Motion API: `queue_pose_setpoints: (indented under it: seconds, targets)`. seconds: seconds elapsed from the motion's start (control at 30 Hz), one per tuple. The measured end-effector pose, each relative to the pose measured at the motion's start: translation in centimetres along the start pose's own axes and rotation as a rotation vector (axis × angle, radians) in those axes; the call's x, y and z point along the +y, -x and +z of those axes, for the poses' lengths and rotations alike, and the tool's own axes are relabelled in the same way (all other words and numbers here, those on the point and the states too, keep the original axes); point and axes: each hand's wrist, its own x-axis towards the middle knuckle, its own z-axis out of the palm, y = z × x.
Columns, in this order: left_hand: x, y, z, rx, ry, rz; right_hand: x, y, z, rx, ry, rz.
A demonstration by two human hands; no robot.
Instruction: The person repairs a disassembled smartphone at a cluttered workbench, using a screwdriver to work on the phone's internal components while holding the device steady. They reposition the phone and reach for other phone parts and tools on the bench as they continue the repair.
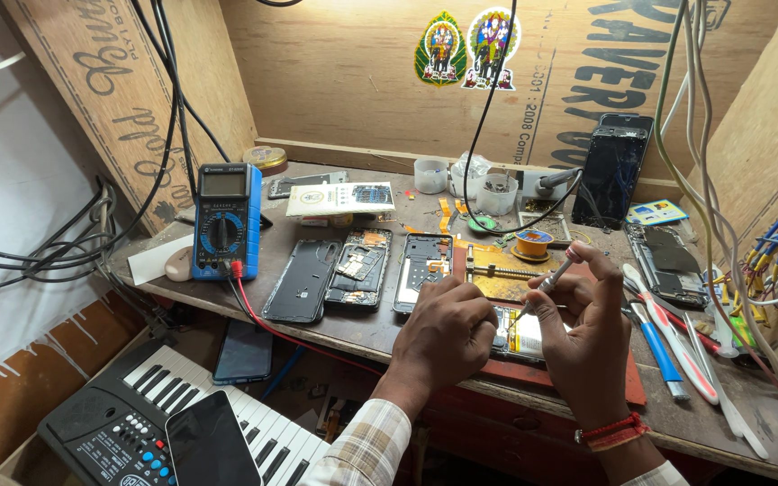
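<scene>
Under my left hand (pixel 447 328), which presses down on it, lies an opened phone (pixel 520 335), light and fragile, best held by its edges, while my right hand (pixel 587 310) pinches a thin screwdriver (pixel 553 279).

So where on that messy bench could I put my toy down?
Bare wood shows in front of the multimeter, beside the black back cover, and behind the opened phones near the white cups. It is crowded around both hands and among the tools on the right.
</scene>
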Motion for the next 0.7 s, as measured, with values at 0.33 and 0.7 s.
queue_pose_setpoints:
  seconds: [0.33, 0.7]
  targets:
    - [0.08, -0.11, 0.14, 0.006, -0.005, 0.006, 0.18, 0.12, 0.04, -0.036, -0.041, -0.082]
    - [0.01, -0.08, -0.29, -0.006, -0.001, -0.008, 0.4, 0.02, 0.44, -0.096, 0.018, -0.104]
